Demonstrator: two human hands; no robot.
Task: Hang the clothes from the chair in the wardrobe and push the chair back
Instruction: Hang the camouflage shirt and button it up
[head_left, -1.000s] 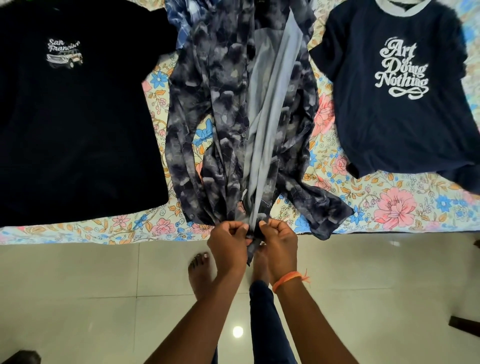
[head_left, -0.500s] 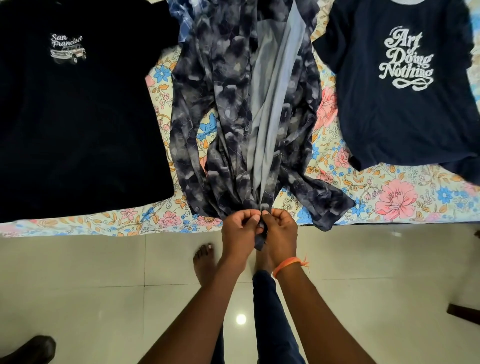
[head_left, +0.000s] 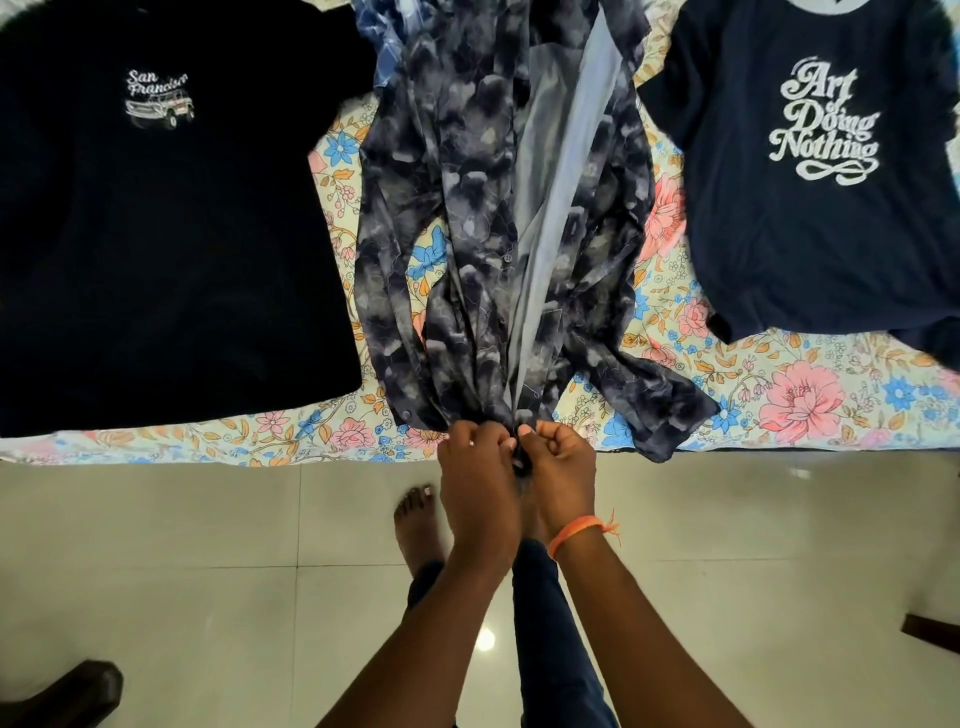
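Both hands, left hand (head_left: 480, 462) and right hand (head_left: 558, 467), pinch the hem of the patterned shirt (head_left: 498, 234) at the bed (head_left: 779, 405) edge, centre frame. Fastening it there could misalign the plackets, and a tug might drag it to the floor (head_left: 208, 545).

On the black cotton T-shirt (head_left: 171, 234) to my left, small white script on the chest reads "San Francisco" above a line drawing of a car. On the navy T-shirt with a pale collar (head_left: 810, 208) to my right, big white lettering reads "Art of Doing Nothing".
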